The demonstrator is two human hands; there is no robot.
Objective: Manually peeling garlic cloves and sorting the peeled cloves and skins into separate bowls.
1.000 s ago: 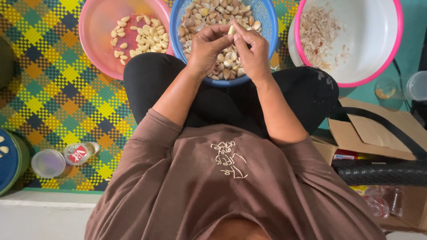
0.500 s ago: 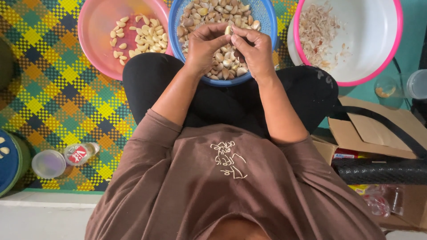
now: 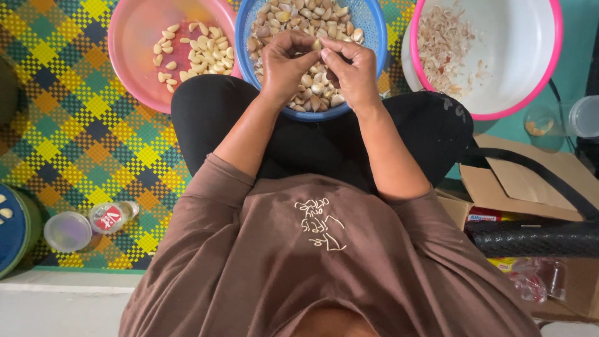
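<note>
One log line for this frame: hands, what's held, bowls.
left hand + right hand: pinch one garlic clove | over blue bowl, unpeeled | pink bowl: peeled | white bowl: skins

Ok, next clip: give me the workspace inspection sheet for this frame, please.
Surface: checkered woven mat, yellow, green and orange.
Job's things: blue bowl of unpeeled garlic cloves; pink bowl of peeled cloves; white bowl of skins; one clove between the fingertips.
Clutter: small lidded container, small jar, cardboard box, plastic cups.
Grippers: left hand and right hand pinch the clove above the blue bowl.
Cables: nothing seen.
Surroundings: teal floor on the right.
</note>
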